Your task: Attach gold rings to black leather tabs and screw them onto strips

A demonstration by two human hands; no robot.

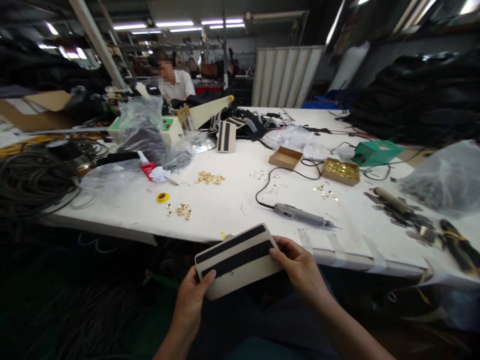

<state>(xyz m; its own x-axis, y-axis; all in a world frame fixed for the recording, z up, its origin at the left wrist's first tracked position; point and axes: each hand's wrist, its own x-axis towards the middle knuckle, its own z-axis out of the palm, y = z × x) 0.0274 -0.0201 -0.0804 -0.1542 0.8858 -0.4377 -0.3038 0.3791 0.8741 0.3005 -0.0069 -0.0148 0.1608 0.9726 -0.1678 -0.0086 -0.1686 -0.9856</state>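
Between my two hands is a flat beige panel [243, 282] with rounded corners and two dark stripes, tilted up to the right in front of the table edge. My left hand [193, 295] grips its lower left corner, thumb on the face. At the right end my right hand [298, 265] pinches it, thumb on top and fingers behind. A small dark loop shows on the face near my left thumb. Beyond the panel, a grey electric screwdriver [300, 215] lies on the white table [232, 190]. Small gold metal pieces [183, 211] sit in piles to the left.
A cardboard box of gold pieces [340, 171] stands beside another cardboard box [285, 158]. Another striped panel [226, 136] is farther back. Pliers [459, 245] and a plastic bag [446, 175] lie right. A yellow tape roll [163, 198] is left. A person [182, 85] sits behind the table.
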